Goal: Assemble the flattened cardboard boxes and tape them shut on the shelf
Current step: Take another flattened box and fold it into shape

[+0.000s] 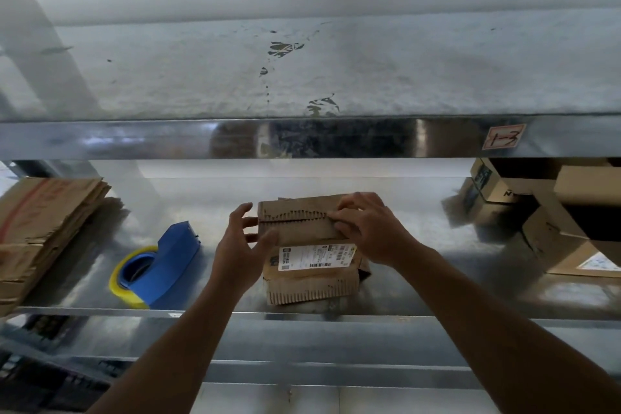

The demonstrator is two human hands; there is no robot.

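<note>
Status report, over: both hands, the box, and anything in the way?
Left hand touches box, left side. Right hand grips its top flaps. Tape dispenser lies untouched, left of box. Nothing in the way.

Only two bare arms show of the person. The left forearm (pixel 174 346) enters the view at about 7 o'clock and the right forearm (pixel 504 312) at about 4 o'clock. Both are uncovered from the edge of the view to the wrist, long and lean. The left hand (pixel 240 245), just toward 8 o'clock from the middle, has slim fingers. The right hand (pixel 369 228), at 3 o'clock from it, shows its back and knuckles. The nails are too blurred to describe.
</note>
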